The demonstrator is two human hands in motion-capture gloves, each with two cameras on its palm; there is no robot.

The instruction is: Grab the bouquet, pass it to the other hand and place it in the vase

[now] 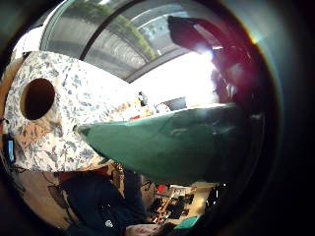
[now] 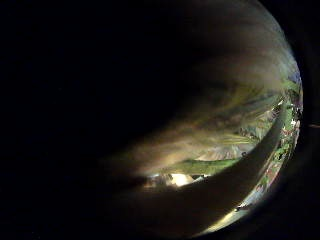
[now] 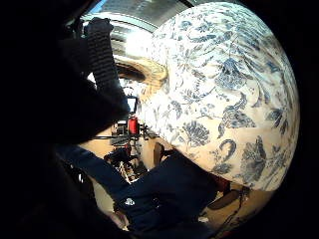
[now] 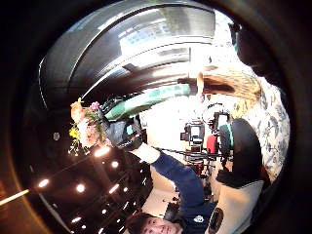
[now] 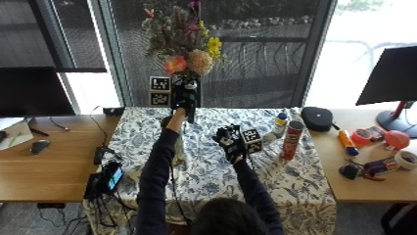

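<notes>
Left hand (image 5: 184, 100): we hold the bouquet (image 5: 181, 44) up high by its green stems, above the tabletop (image 5: 202, 161).
Right hand (image 5: 229, 143): we keep it low over the cloth; whether its fingers are curled, we cannot tell.
Vase: the outside view barely shows it.
Risk: the bouquet may tip if we miss the vase's mouth.
Views: only the left little-finger palm view shows the vase's (image 1: 54, 118) round mouth.

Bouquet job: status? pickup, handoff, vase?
Done: pickup. The bouquet is off the table, raised high in the left hand, which grips its stems. Whether the handoff has happened can't be told; the right hand hovers over the floral tablecloth, holding nothing. Left: placing it in the vase.
</notes>
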